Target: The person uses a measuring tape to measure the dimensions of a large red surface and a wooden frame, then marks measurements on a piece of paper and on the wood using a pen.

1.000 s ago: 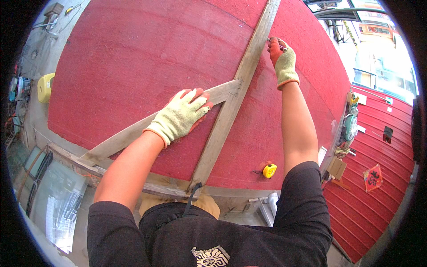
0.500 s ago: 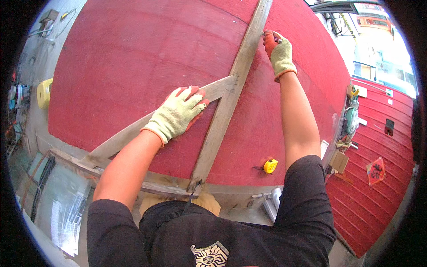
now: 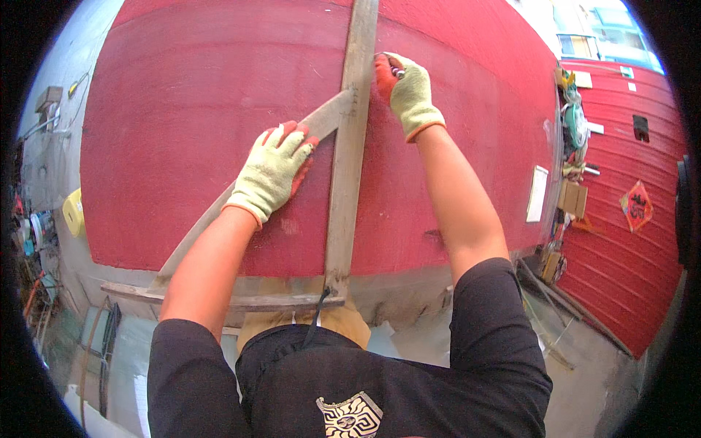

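A wooden set square [image 3: 343, 182], made of a long bar, a short crosspiece and a diagonal brace, lies on a large red sheet [image 3: 219, 95]. My left hand [image 3: 268, 169], in a light green glove with red palm, rests on the diagonal brace with its fingers stretched out, partly covering it. Beyond the brace's joint, my right hand [image 3: 409, 87] in a matching glove is closed around a slim pen [image 3: 397, 72]. That hand is at the right edge of the long bar, where the pen's tip is too small to make out. The crosspiece sits along the sheet's near edge.
A white strip [image 3: 537, 194] lies at the sheet's right side. Past that edge are a cardboard box [image 3: 572, 198], green coiled material [image 3: 575, 124] and a ribbed red panel [image 3: 621, 255]. A yellow plastic item [image 3: 74, 212] stands left of the sheet, near cluttered tools.
My right hand has come nearer to me along the bar, closer to the brace joint. My view has turned. The yellow tape measure on the sheet no longer shows.
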A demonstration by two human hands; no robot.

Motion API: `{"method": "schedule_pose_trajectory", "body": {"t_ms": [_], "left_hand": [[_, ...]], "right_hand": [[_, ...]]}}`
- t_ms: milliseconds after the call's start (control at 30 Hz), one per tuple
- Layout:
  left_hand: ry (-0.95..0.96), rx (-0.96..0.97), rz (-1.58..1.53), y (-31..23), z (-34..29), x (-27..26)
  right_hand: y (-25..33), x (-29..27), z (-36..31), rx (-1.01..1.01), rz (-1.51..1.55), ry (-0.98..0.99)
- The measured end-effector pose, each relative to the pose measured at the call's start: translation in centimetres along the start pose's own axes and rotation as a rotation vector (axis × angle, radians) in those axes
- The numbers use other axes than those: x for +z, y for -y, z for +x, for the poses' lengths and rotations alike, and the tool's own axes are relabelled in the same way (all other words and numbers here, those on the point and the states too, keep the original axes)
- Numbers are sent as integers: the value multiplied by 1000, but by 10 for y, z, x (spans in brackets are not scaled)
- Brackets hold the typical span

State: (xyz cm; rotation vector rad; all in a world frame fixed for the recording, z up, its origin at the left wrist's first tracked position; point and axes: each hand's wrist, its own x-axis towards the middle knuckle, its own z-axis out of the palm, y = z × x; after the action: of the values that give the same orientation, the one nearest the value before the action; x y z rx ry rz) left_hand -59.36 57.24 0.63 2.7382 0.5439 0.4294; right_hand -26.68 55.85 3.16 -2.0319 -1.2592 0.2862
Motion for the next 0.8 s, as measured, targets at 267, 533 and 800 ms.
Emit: {"method": "schedule_pose_trajectory", "body": {"t_ms": [267,533,800], "left_hand": [[-86,41,37,-3,-1,5],[-113,70,109,-2,-3,10],[-155,149,158,8,2,21]], "right_hand": [[44,-25,-142,-52,-13,20],[87,-45,-286,15,42,63],[116,-64,-428,48,12,104]]}}
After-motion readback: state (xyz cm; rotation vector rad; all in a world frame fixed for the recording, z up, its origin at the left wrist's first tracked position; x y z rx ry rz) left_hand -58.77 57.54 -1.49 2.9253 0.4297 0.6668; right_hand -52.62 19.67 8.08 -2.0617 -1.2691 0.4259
